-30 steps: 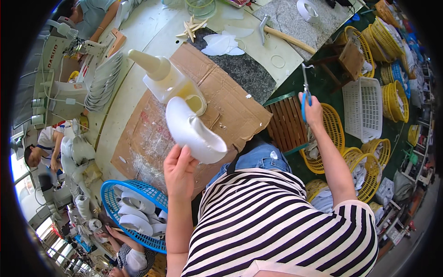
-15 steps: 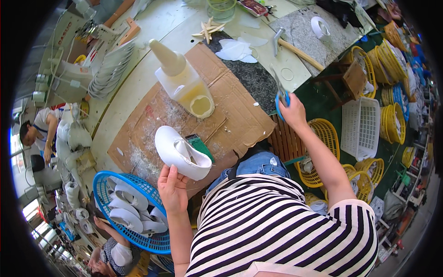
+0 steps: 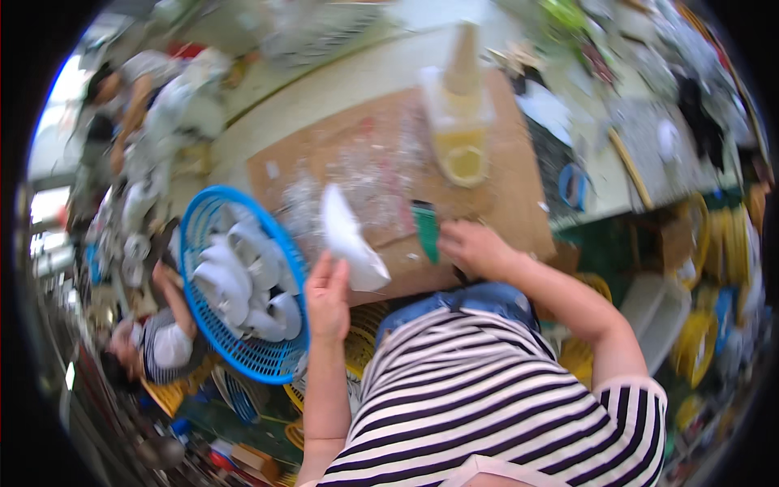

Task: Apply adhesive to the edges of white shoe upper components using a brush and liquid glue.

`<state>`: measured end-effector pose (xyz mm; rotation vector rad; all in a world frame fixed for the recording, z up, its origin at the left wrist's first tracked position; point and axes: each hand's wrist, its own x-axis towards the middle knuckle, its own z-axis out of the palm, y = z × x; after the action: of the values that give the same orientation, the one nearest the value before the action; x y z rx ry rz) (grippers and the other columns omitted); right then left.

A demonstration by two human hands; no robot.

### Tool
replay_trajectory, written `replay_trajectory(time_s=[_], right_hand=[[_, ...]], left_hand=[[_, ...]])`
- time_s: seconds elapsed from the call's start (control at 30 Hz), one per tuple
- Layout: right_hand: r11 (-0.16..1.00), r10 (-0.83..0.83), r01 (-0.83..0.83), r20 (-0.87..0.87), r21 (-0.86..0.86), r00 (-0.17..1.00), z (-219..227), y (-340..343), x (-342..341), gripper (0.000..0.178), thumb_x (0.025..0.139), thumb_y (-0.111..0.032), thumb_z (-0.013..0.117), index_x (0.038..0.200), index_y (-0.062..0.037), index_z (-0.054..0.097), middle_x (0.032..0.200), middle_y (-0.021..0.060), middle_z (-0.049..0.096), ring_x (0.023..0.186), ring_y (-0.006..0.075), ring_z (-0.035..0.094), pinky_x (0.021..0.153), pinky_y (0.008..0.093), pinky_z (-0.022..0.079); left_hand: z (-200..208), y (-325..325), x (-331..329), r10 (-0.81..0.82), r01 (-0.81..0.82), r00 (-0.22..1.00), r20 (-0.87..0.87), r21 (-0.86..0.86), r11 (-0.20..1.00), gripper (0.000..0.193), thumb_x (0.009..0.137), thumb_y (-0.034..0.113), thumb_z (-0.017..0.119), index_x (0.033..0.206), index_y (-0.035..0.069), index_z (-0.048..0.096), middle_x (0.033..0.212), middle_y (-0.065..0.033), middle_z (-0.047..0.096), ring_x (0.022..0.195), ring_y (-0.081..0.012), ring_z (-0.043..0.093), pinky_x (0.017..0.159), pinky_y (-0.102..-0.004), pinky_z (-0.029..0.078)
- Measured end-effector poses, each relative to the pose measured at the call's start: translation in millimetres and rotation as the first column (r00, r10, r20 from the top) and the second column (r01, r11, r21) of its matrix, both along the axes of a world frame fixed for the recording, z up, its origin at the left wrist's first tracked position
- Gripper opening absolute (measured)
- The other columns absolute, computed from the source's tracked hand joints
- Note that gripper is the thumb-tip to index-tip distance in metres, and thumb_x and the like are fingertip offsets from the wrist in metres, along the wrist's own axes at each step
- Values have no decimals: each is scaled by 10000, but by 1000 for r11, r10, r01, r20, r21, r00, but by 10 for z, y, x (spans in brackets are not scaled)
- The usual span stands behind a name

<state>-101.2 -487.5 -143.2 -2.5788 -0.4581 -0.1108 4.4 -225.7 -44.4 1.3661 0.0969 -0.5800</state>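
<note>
Seemingly stiff and fragile (likely ceramic), the white piece (image 3: 349, 239) is being gripped at its lower edge by the left hand (image 3: 327, 296), just right of the blue basket (image 3: 213, 321); the green scraper (image 3: 426, 231) is being touched by the right hand (image 3: 475, 247), grip unclear.

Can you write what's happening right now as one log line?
left hand: holds white curved moulded piece | right hand: at green flat tool on brown cardboard sheet | blue plastic basket: white pieces inside

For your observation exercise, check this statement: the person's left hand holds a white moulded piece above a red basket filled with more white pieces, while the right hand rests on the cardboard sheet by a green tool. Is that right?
Not quite: the basket is blue, not red, as the head view shows. The rest stands: the left hand holds the white moulded piece, and the right hand rests on the cardboard sheet by the green tool.
</note>
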Motion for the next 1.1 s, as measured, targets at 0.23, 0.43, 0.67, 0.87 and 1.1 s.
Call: replay_trajectory(time_s=[0.23,0.43,0.67,0.87,1.1], right_hand=[[838,441,-440,-73,-323,894,-105,304,427,373,752,-163,541,1121,-115,543,1172,29,499,874,186,506,743,306,430],[925,370,-363,44,-115,928,229,327,600,365,693,-137,648,1040,-102,542,1122,78,531,898,231,548,754,343,457],[855,-433,410,2,319,901,284,341,792,247,777,-6,613,1014,-64,571,910,165,600,831,346,600,705,400,491],[498,-709,647,-157,578,687,706,-230,543,173,909,-123,575,1028,-7,622,700,7,566,594,67,495,553,220,412],[444,-772,672,-127,593,622,528,-672,349,128,869,-101,611,952,-9,642,790,83,628,676,150,584,607,264,455]], left_hand=[[144,190,-50,26,-30,999,46,88,996,381,908,90,568,1265,-26,505,1102,-43,616,937,-69,559,835,-217,447],[11,409,-107,-53,5,985,164,286,958,372,915,106,552,1259,-27,508,1039,-69,642,876,-50,561,774,-223,464],[111,336,108,7,-7,999,36,15,1000,254,916,64,519,1161,-1,502,1001,-49,622,886,-84,579,799,-232,458],[84,244,272,8,-106,963,-271,-348,931,271,887,63,565,1140,34,472,1010,-73,615,905,-144,611,818,-279,492],[29,-48,332,-97,-1,945,-313,-298,955,312,873,59,578,1151,42,438,1054,-101,603,949,-172,607,845,-315,492]])
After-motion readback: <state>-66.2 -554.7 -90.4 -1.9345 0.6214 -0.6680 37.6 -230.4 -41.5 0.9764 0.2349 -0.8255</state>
